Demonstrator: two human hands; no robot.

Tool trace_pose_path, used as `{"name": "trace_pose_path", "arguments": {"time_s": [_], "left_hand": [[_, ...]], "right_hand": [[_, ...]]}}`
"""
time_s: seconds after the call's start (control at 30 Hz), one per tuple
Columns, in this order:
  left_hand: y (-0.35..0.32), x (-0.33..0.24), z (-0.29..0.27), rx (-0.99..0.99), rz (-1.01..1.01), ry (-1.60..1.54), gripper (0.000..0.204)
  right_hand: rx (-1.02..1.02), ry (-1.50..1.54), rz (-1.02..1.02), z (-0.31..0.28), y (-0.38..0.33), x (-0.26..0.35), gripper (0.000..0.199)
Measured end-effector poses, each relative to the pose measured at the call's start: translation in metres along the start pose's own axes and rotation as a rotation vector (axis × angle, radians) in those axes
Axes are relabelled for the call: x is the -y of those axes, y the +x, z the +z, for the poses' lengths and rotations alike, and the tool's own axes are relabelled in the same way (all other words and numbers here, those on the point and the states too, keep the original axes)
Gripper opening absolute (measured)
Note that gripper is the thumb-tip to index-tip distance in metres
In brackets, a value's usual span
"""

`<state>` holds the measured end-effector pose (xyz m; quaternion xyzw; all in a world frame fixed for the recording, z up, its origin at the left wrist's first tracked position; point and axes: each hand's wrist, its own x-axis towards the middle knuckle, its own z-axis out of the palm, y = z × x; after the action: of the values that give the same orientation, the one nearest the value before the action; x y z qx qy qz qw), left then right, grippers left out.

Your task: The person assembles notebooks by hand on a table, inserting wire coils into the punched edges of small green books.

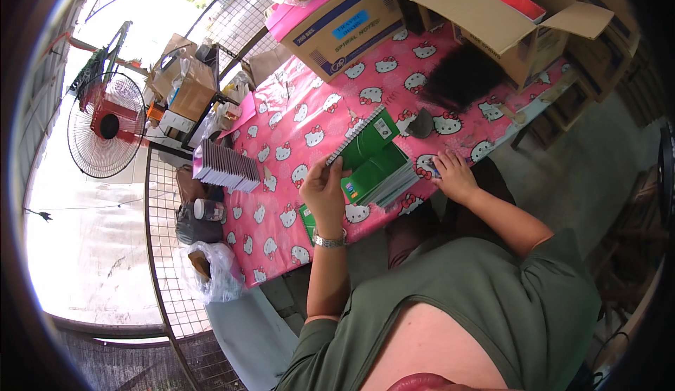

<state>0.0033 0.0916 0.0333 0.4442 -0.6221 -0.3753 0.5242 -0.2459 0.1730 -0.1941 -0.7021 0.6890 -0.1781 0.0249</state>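
Note:
A green spiral notebook (pixel 367 138) is tilted up over the table, its lower left corner pinched by the thumb and fingers of my left hand (pixel 325 189). Under it, near the front edge, lies a stack of green notebooks (pixel 383 180). Part of another green notebook (pixel 307 221) shows left of my left wrist. My right hand (pixel 455 177) lies at the table's front edge, right of the stack, fingers stretched out. A small bluish patch shows by its fingertips; I cannot tell what it is. Beyond the stack sits a small dark grey rounded object (pixel 420 124).
A pink cartoon-print cloth (pixel 274 212) covers the table. At left stands a row of notebooks (pixel 225 170). Black wiry strands (pixel 464 75) lie at far right. Cardboard boxes, one closed (pixel 344 29) and one open (pixel 492 22), stand at the back. A fan (pixel 107 125) is at far left.

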Motion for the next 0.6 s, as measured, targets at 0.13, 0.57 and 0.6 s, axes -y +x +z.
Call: {"name": "trace_pose_path", "arguments": {"time_s": [0.13,0.57,0.6], "left_hand": [[-0.012,0.004,0.014,-0.046,0.187,0.169,0.014],[-0.03,0.0,0.02,-0.048,0.31,0.327,0.026],[-0.03,-0.003,0.019,-0.043,0.318,0.362,0.026]], "right_hand": [[-0.11,0.418,0.165,-0.03,0.003,-0.006,0.054],[-0.432,0.6,-0.525,-0.184,0.058,0.105,0.046],[-0.398,0.647,-0.497,-0.184,0.057,0.106,0.043]]}}
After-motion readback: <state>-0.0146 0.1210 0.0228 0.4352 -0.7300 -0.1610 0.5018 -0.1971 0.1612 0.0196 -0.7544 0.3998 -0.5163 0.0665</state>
